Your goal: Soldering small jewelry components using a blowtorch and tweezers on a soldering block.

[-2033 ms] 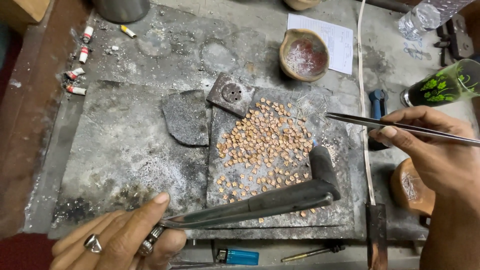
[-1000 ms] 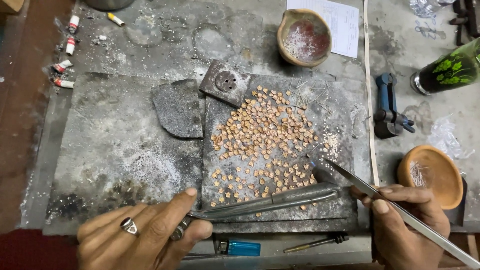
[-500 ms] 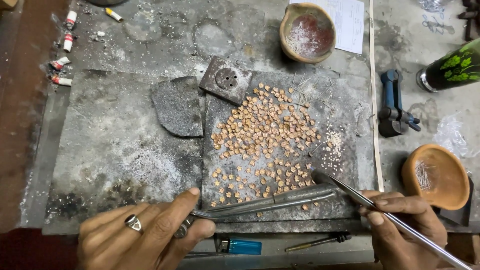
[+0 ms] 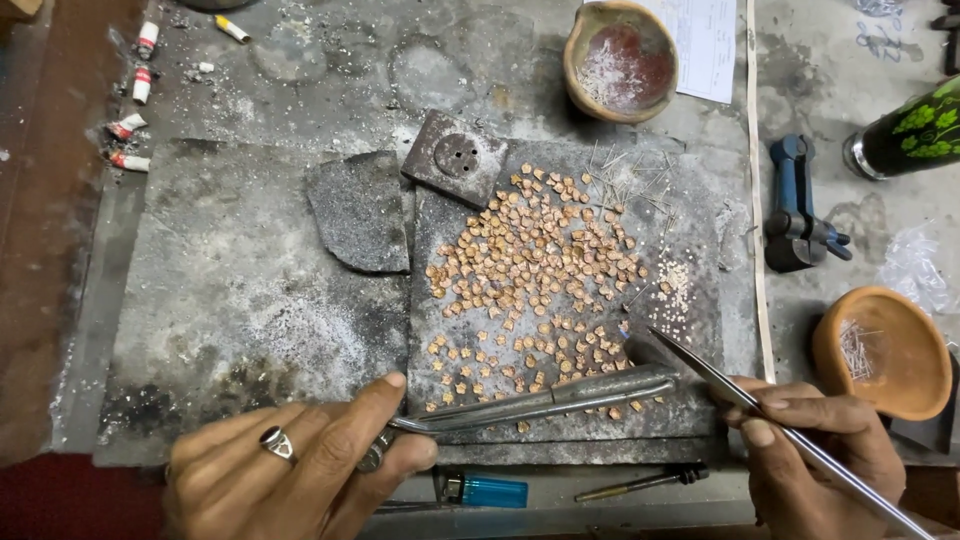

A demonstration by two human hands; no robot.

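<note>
Looking straight down at a grimy grey workbench [image 4: 250,300], ash and white powder all over it. Biggest thing on it is the dark rectangular slab [image 4: 440,250] in the middle, with a broken chunk of slate [image 4: 360,210] lying at its upper left edge and a small square block with three holes [image 4: 455,155] sitting tilted at the top. Spread across the slab is a big scatter of tiny copper-coloured pieces [image 4: 540,270], with a bunch of thin wire bits [image 4: 630,175] at the upper right and a little patch of pale grains [image 4: 678,285] just right of the scatter. Left hand [image 4: 290,465], ring on one finger, is wrapped around a long metal torch pipe [image 4: 545,397] that lies across the slab's near edge, nozzle pointing right, thumb pressed on top. Right hand [image 4: 820,455] is pinching long steel tweezers [image 4: 720,385] between thumb and fingers, tips angled up-left and landing right by the lowest copper pieces; can't tell if the tips have actually got one. Around the edges: a clay bowl [image 4: 620,60] with reddish powder up top, another clay dish [image 4: 885,350] holding wire bits on the right, a blue tool [image 4: 795,205], a green patterned can [image 4: 910,130], a blue lighter [image 4: 485,490] near the front, and some cigarette butts [image 4: 135,90] off to the left.
</note>
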